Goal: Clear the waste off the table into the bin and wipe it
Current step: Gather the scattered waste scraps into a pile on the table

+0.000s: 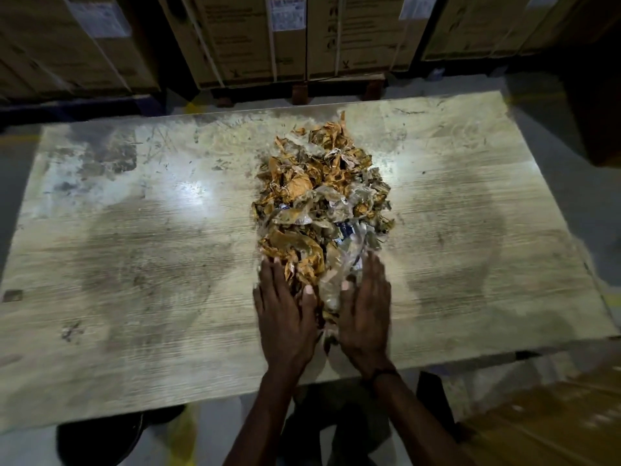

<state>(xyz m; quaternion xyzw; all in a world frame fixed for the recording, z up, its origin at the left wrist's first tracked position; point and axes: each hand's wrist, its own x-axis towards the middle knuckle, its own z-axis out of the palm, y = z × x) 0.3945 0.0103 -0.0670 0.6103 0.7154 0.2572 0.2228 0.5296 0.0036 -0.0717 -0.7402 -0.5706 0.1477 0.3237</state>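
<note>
Stacked cardboard cartons [255, 38] line the far side of the room, standing on dark pallets behind the table [134, 250]. Its pale wood-grain top is scuffed and stained, most heavily at the far left corner.

Your left hand [285, 311] lies flat with the fingers extended and together. It presses against the near left flank of the waste pile [319, 196], with the fingertips touching crumpled orange-brown paper. Your right hand [364, 314] mirrors it on the near right flank, fingers straight and in contact with clear crumpled plastic. Neither hand curls round or pinches anything; both are open palms bracketing the near end of the pile. A dark band sits on your right wrist.

The waste pile lies at the centre of the table, elongated from the near edge towards the far edge. It consists of orange-brown paper scraps, translucent plastic film and a few pieces with blue and white print. The near end of the pile sits between your two hands, and the far end reaches close to the far edge of the table.

A small dark square mark [12, 295] sits at the left edge of the tabletop, well apart from the pile. Below the near edge, a dark rounded object [97, 438] stands on the floor at lower left with a yellowish bag [183, 432] just beside it; what it holds cannot be told. A brown carton surface [551, 422] shows at lower right.
</note>
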